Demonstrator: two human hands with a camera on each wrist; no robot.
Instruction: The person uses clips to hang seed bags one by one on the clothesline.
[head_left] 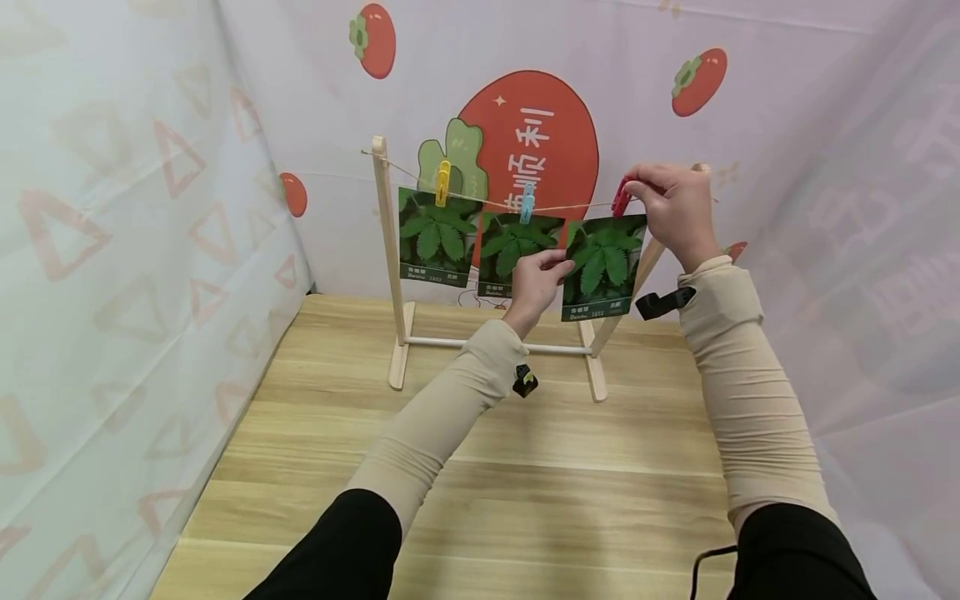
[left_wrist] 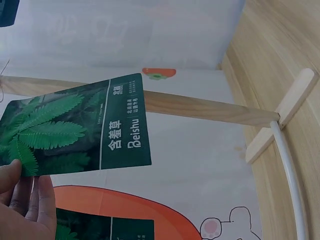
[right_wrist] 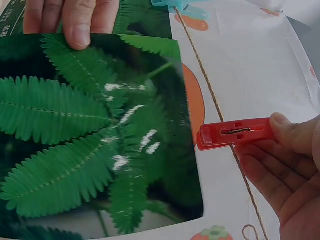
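Note:
My left hand [head_left: 534, 287] pinches the left edge of a green seed packet [head_left: 602, 271] with a leaf picture, thumb on its front in the left wrist view. Between the thumb and fingers of my right hand [head_left: 677, 208] is the handle end of a red clothespin [right_wrist: 235, 134], which lies across the twine [right_wrist: 204, 65]. The clothespin's tip is right at the packet's top edge. Two like packets hang to the left: one packet [head_left: 435, 242] under a yellow clothespin [head_left: 442, 183], the other packet [head_left: 497, 250] under a light blue clothespin [head_left: 527, 204], partly behind my left hand.
The twine runs between two posts of a wooden stand [head_left: 388, 250], whose white crossbar [head_left: 442, 342] sits low near the wood-grain table [head_left: 337, 433]. Printed cloth [head_left: 315, 108] surrounds the back and sides. A black cable [head_left: 705, 554] lies by the right sleeve.

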